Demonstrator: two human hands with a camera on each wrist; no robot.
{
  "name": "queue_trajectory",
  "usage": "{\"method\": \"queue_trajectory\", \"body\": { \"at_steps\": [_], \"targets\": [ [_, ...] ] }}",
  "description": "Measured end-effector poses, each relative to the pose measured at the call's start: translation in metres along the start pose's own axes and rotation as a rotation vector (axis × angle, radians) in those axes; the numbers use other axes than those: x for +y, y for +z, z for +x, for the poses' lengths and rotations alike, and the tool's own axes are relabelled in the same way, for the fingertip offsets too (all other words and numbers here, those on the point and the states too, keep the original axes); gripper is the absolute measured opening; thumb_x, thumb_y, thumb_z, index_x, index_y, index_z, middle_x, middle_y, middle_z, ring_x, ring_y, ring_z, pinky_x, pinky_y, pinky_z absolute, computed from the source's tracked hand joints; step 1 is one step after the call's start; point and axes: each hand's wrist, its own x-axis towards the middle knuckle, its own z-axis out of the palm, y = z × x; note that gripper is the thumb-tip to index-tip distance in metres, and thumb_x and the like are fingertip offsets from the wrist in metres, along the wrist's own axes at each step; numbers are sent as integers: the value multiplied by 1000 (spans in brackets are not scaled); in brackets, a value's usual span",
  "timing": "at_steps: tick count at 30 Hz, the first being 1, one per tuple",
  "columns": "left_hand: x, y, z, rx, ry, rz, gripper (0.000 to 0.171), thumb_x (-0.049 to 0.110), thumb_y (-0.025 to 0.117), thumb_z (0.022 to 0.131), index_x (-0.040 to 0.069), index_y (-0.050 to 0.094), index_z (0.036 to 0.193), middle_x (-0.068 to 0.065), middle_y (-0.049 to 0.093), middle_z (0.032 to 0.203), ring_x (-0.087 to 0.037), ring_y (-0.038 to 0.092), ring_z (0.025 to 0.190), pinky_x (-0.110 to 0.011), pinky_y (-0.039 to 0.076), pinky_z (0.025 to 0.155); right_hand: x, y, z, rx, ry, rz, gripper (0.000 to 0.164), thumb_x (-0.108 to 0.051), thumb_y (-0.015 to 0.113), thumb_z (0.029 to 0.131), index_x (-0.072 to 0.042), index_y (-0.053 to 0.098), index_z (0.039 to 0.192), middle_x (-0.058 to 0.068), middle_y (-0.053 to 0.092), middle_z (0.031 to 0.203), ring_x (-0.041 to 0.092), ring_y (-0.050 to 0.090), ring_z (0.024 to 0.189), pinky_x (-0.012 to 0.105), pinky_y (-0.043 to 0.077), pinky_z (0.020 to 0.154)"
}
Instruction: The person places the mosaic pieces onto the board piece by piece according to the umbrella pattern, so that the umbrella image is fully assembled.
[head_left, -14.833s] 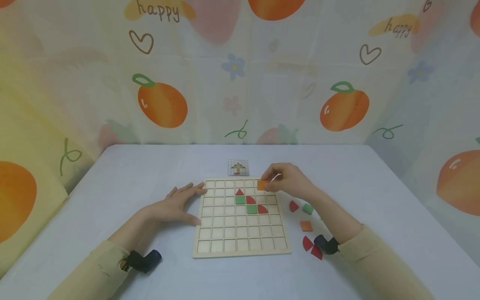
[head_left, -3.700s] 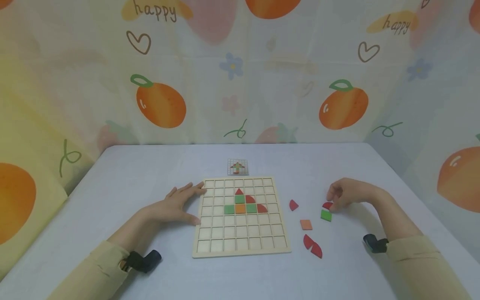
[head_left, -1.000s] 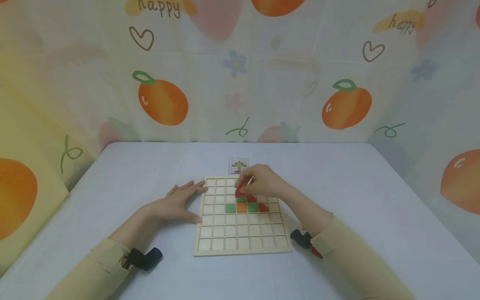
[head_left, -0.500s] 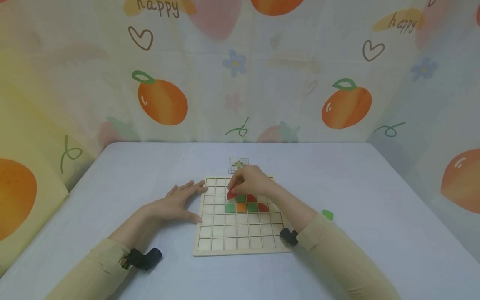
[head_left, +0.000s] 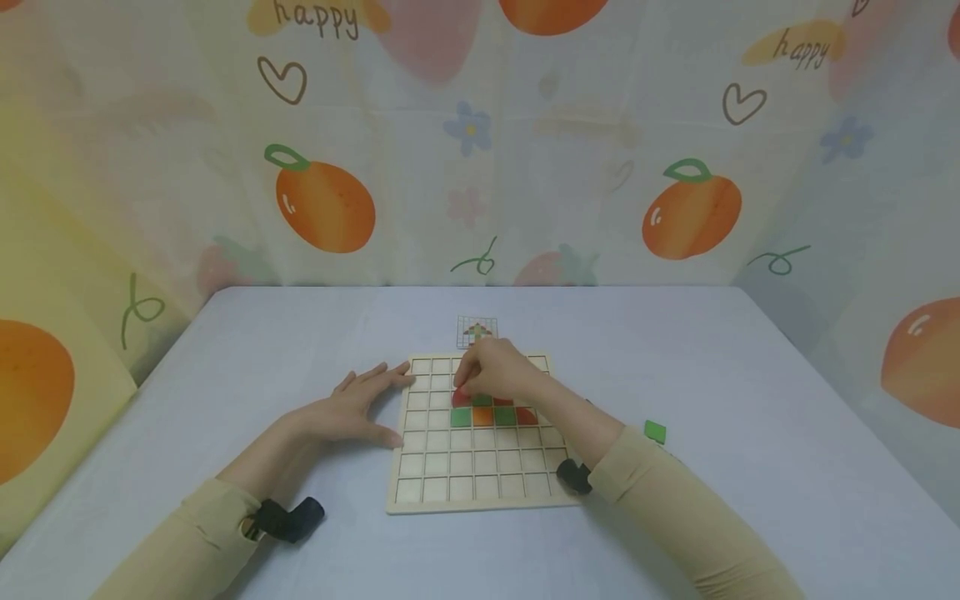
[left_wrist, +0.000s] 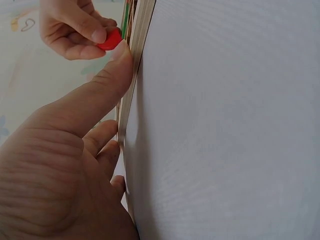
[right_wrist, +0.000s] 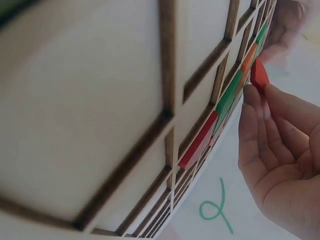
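Observation:
A wooden grid board (head_left: pixel 486 483) lies on the table. My left hand (head_left: pixel 341 410) rests along its left edge, fingers spread, thumb at the near side. My right hand (head_left: pixel 498 371) pinches a red quarter-circle tile (head_left: pixel 460 398) at the board, just left of a green square tile (head_left: pixel 482 401); in the right wrist view this red tile (right_wrist: pixel 258 75) is tilted between thumb and fingers. The row below holds a green square (head_left: pixel 461 417), an orange square (head_left: pixel 483 417), another green square (head_left: pixel 505 416) and a red quarter-circle (head_left: pixel 527 416). My right hand covers the cells above.
Behind the board lies a small pattern card (head_left: pixel 474 330), partly hidden by my right hand. A loose green square tile (head_left: pixel 655 431) sits to the right of the board. My right forearm and sleeve (head_left: pixel 667 500) cover the table area where other loose tiles lay.
An orange and a green square now sit in the lower tile row. My right hand has brought a red quarter-circle from the right side, moved left over the board and lowered it. Left hand unmoved.

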Motion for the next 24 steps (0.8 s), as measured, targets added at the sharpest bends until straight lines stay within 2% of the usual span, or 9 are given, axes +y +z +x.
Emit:
{"method": "queue_trajectory", "body": {
  "at_steps": [8, 16, 24],
  "targets": [
    [1, 0, 0, -4, -3, 3, 91, 49, 80, 76, 19, 38, 151, -7, 18, 168, -43, 4, 155, -68, -5, 120, -2, 1, -1, 1, 10, -56, 6, -6, 74, 85, -10, 77, 87, 1, 75, 86, 9, 63, 77, 19, 52, 71],
    [2, -1, 0, -9, 0, -5, 92, 49, 80, 76, 18, 38, 151, -8, 17, 168, -43, 3, 155, -69, -5, 120, -2, 2, -2, 2, 5, -58, 7, -6, 72, 87, -11, 77, 87, 1, 75, 87, 10, 62, 79, 20, 53, 71],
    [1, -1, 0, -10, 4, -7, 92, 49, 79, 76, 18, 37, 152, -8, 16, 168, -43, 3, 155, -69, -5, 120, 1, -4, -1, 14, -5, -60, 8, -10, 72, 88, -11, 76, 95, 0, 75, 96, 13, 65, 89, 24, 56, 78]
  ]
}}
